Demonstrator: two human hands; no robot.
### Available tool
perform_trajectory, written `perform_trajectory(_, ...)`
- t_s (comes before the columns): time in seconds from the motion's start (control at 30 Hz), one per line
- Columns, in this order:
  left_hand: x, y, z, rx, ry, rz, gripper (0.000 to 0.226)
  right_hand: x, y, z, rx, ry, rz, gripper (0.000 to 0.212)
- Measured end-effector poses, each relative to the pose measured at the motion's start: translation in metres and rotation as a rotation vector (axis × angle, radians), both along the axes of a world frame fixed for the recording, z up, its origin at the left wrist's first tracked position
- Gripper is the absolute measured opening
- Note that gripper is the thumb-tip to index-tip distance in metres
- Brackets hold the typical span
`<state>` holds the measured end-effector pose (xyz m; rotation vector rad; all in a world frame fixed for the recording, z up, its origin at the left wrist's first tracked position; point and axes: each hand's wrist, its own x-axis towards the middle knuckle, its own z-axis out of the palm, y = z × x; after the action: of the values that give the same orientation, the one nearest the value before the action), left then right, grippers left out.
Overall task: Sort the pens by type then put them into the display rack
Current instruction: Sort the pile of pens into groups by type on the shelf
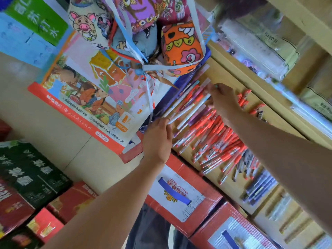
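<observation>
A big heap of red gel pens [213, 139] lies on a brown cardboard surface [231, 184]. At its far end is a looser bunch of white, pink and purple pens [190, 105]. Dark blue pens [260, 187] lie in a group at the near right. My left hand [158, 137] pinches the near tips of the white pens. My right hand [224, 101] grips the far ends of the same bunch, near a few stray red pens [244, 99]. No display rack can be made out.
A bundle of printed cloth bags [136, 29] tied with ribbon hangs just above the pens. A picture poster [93, 92] lies to the left. Red beer cartons [181, 194] stand below. Wooden shelves with wrapped packets [260, 49] rise at right.
</observation>
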<state>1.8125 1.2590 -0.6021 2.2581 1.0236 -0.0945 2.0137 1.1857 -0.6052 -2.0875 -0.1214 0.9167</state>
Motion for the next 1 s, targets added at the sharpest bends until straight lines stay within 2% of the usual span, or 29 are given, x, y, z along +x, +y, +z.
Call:
perform_trajectory(0.07,-0.003,-0.001,0.001,0.074,0.003,-0.002,0.019,0.003,0.009,-0.004,-0.032,-0.075,0.003,0.024)
perform_trajectory(0.2,-0.009,-0.008,-0.002,0.082,0.045,-0.019,0.015,0.007,0.022,-0.016,-0.079,-0.239,0.072,0.020)
perform_trajectory(0.37,-0.007,-0.011,-0.006,0.042,0.092,-0.082,0.027,0.004,0.027,-0.023,-0.152,-0.288,0.252,0.028)
perform_trajectory(0.43,-0.008,-0.010,-0.007,0.048,0.094,-0.098,0.026,0.004,0.026,-0.026,-0.143,-0.308,0.271,0.031)
perform_trajectory(0.57,-0.011,-0.005,-0.012,0.075,0.114,-0.136,0.023,0.004,0.021,-0.028,-0.132,-0.328,0.296,0.022)
perform_trajectory(0.73,-0.015,-0.007,-0.016,0.099,0.148,-0.196,0.033,0.001,0.017,-0.026,-0.112,-0.318,0.319,0.024)
perform_trajectory(0.9,-0.020,-0.009,-0.020,0.110,0.079,-0.181,0.026,0.001,0.013,-0.023,-0.124,-0.335,0.463,0.021)
perform_trajectory(1.0,-0.018,-0.008,-0.020,0.127,0.056,-0.177,0.026,0.001,0.008,-0.024,-0.107,-0.329,0.473,0.020)
